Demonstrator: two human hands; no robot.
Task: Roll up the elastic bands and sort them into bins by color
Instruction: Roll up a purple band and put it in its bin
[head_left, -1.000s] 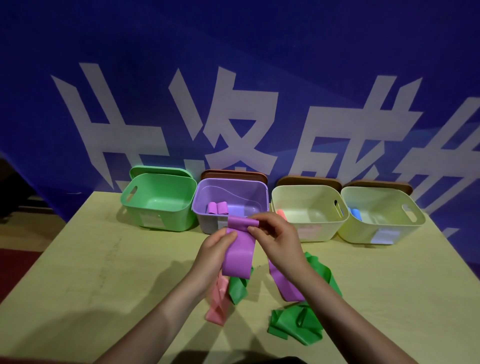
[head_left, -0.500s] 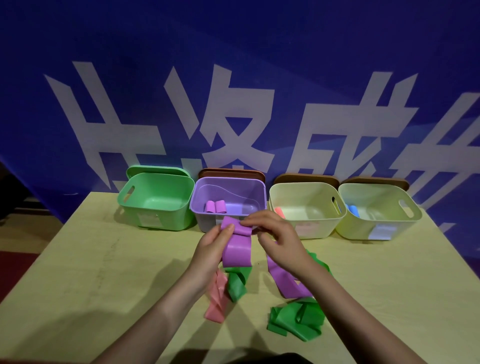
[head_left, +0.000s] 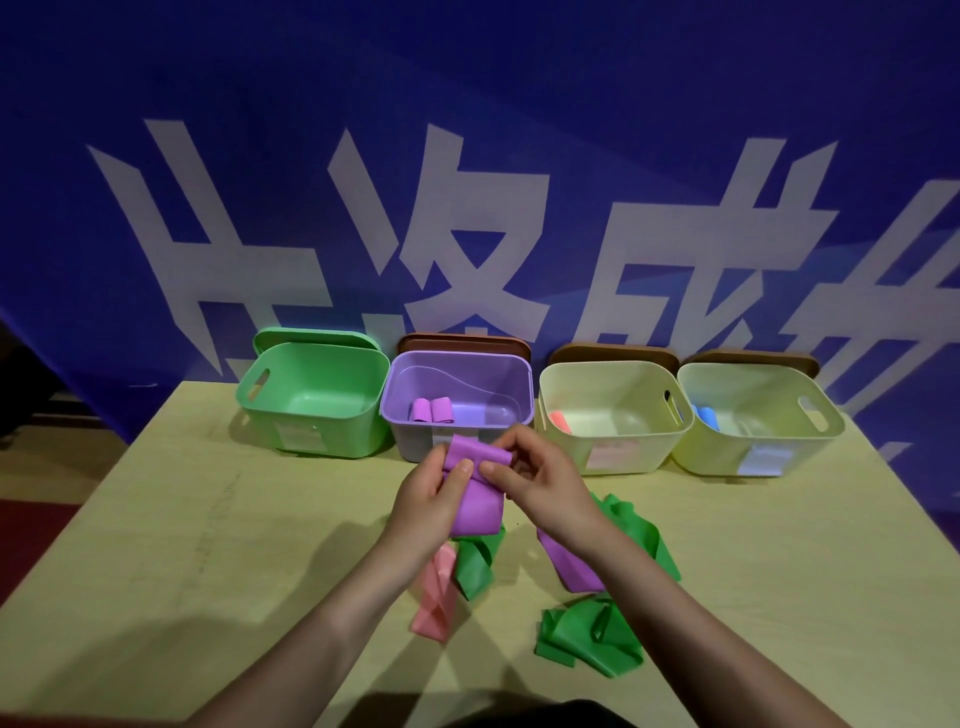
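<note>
- four bins stand in a row at the far edge of the table (head_left: 156, 519): a green bin (head_left: 311, 397), a purple bin (head_left: 457, 395), a left cream bin (head_left: 613, 415) and a right cream bin (head_left: 753, 421).
- large white chinese characters run across the blue banner (head_left: 467, 156) behind; their tops and right end are cut off, so they cannot be read whole.
- each bin carries a pale label on its near wall, too blurred to read.
- two small purple rolls (head_left: 431, 410) lie in the purple bin; a pink roll (head_left: 561, 422) shows in the left cream bin and a blue roll (head_left: 706, 418) in the right one, both partly hidden by the walls.
- lids lean behind the bins, only their top edges in view.
- the purple band (head_left: 475, 499) is held above the table just in front of the purple bin; its long axis runs away from the person, the far end folded over into the start of a roll lying crosswise, the near end hanging down.
- the left hand (head_left: 431, 499) grips the band's left edge, thumb pressed on top.
- the right hand (head_left: 535, 475) pinches the rolled far end with curled fingers.
- a second purple band (head_left: 566, 566) lies partly hidden under the right wrist.
- a pink band (head_left: 434, 597) and green bands (head_left: 587, 636) lie loose on the table near the forearms.
</note>
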